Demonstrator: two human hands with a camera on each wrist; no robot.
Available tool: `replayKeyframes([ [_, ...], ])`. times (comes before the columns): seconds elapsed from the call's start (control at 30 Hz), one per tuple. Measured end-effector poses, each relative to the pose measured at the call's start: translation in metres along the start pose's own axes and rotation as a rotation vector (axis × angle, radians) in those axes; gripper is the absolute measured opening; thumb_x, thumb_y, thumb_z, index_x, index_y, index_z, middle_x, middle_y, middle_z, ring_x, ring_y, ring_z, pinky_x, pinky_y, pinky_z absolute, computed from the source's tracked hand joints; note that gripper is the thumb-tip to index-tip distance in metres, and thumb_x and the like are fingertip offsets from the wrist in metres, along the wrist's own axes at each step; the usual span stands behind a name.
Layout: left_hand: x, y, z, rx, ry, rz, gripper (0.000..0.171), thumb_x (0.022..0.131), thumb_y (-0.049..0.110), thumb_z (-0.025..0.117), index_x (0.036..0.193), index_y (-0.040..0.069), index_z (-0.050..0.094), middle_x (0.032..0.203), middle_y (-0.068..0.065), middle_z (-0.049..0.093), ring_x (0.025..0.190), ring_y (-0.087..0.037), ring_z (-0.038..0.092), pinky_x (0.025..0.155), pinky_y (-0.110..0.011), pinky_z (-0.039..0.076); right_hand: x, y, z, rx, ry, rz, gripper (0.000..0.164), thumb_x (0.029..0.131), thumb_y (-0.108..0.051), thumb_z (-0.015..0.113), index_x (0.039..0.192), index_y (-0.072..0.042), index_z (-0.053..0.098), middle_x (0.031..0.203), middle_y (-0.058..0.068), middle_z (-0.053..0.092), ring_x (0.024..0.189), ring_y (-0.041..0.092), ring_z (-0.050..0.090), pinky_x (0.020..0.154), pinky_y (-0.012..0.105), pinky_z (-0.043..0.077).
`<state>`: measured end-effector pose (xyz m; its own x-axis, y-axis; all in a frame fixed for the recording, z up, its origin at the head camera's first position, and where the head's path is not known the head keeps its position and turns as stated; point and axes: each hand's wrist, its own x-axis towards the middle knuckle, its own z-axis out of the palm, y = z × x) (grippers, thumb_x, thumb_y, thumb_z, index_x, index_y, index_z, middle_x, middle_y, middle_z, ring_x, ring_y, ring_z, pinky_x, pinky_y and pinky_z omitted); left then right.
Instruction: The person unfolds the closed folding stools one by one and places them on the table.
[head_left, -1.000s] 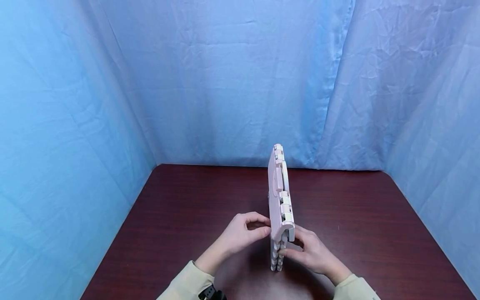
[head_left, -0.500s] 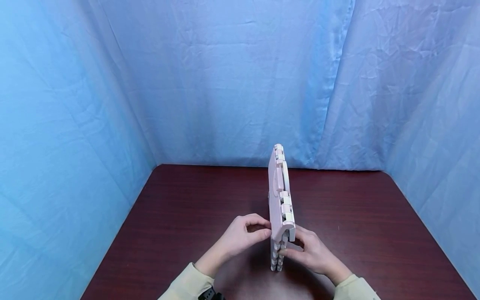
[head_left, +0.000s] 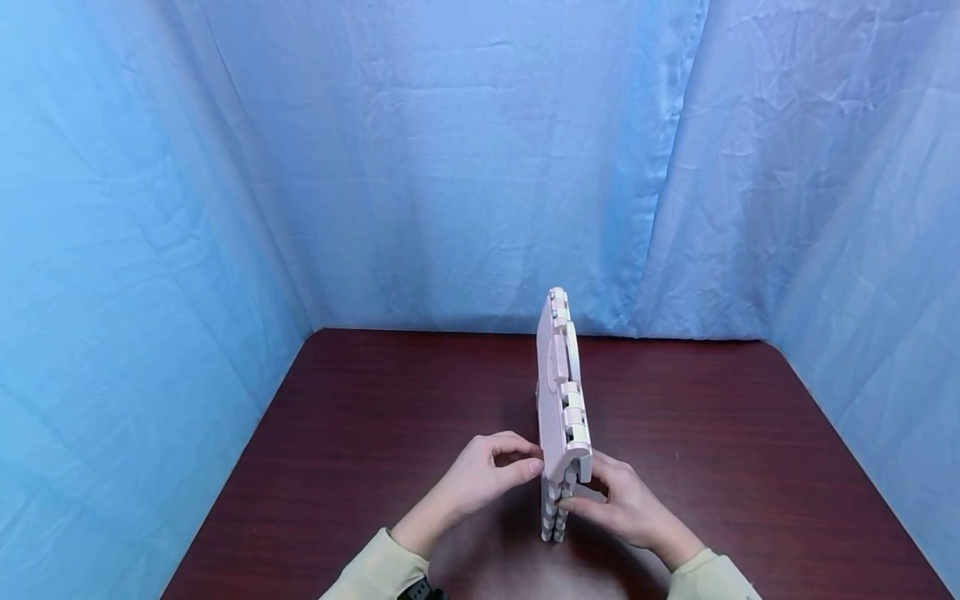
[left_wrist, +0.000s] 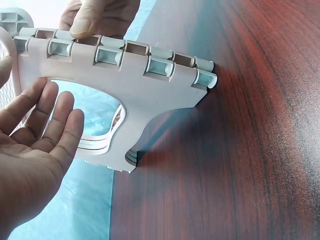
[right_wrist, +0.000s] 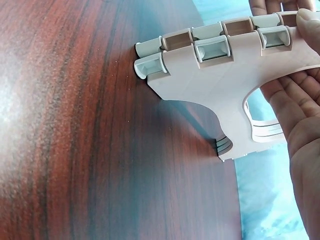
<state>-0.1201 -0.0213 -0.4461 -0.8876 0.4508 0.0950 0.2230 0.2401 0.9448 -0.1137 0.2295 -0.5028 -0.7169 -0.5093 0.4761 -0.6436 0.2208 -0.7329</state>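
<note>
A folded pale pink and white plastic step stool (head_left: pixel 551 417) stands upright on edge on the table, its two leg panels folded close together. My right hand (head_left: pixel 622 508) grips its near right side. In the right wrist view, the right thumb (right_wrist: pixel 309 27) lies on the hinged edge while the fingers curl under the panel at the cut-out. From the other side my left hand (head_left: pixel 480 471) touches the left panel with fingertips and thumb. The left wrist view has its fingers (left_wrist: pixel 62 120) loosely extended in front of the oval opening, not curled round the plastic.
The dark red-brown wooden table (head_left: pixel 375 392) carries the stool. Light blue curtains (head_left: pixel 465 167) enclose it at the back and both sides. A black strap (head_left: pixel 422 588) shows at the left sleeve (head_left: pixel 378 567).
The stool's top leans very slightly further right. My left hand has shifted a touch along with it, and my right hand keeps its place.
</note>
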Motion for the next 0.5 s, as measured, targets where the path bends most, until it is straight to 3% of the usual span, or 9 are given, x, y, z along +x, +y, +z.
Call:
replayKeyframes([
  [0.2,0.0001,-0.004,0.0014,-0.015,-0.02,-0.01,0.028,0.097,0.025,0.069,0.114,0.004,0.076,0.111,-0.007,0.073,0.097,-0.01,0.065,0.085,-0.022,0.054,-0.001,0.0015,-0.0008,0.011,-0.006,0.015,0.042,0.082,-0.003,0.084,0.117,-0.021,0.068,0.114,-0.002,0.067,0.106,0.007,0.066,0.092,0.025,0.057],
  [0.37,-0.0006,-0.0073,0.0024,-0.01,-0.037,0.001,0.029,0.098,0.026,0.067,0.115,0.004,0.076,0.113,-0.007,0.072,0.1,-0.006,0.064,0.089,-0.025,0.054,-0.0007,0.0018,0.0004,0.009,-0.003,0.01,0.042,0.082,-0.003,0.084,0.117,-0.021,0.068,0.113,-0.002,0.067,0.105,0.007,0.067,0.092,0.025,0.057],
  [0.5,-0.0024,-0.0084,0.0042,-0.077,-0.089,0.006,0.032,0.096,0.021,0.07,0.12,0.001,0.07,0.118,-0.013,0.067,0.106,-0.015,0.066,0.094,-0.028,0.054,-0.0009,0.0012,0.0012,-0.011,0.003,0.012,0.043,0.082,-0.003,0.084,0.117,-0.022,0.068,0.114,-0.003,0.068,0.107,0.006,0.066,0.091,0.024,0.057],
])
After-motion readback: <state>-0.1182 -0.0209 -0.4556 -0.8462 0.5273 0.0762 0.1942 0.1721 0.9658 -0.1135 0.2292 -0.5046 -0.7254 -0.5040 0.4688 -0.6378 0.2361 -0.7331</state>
